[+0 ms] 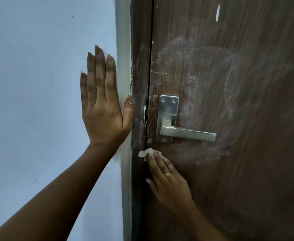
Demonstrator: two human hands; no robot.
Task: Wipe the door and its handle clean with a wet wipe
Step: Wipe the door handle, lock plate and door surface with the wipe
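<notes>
White-smeared brown door [229,101], shut; level silver handle [188,133]; crumpled white wipe [145,152] pressed just below.

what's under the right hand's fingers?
A crumpled white wet wipe is pressed against the door under the right hand, below the handle. Only its upper-left edge shows; the rest is covered.

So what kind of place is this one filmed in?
Probably indoors at a room doorway, home or office unclear: a smudged brown wooden door, a metal lever handle and a painted wall beside the frame.
</notes>
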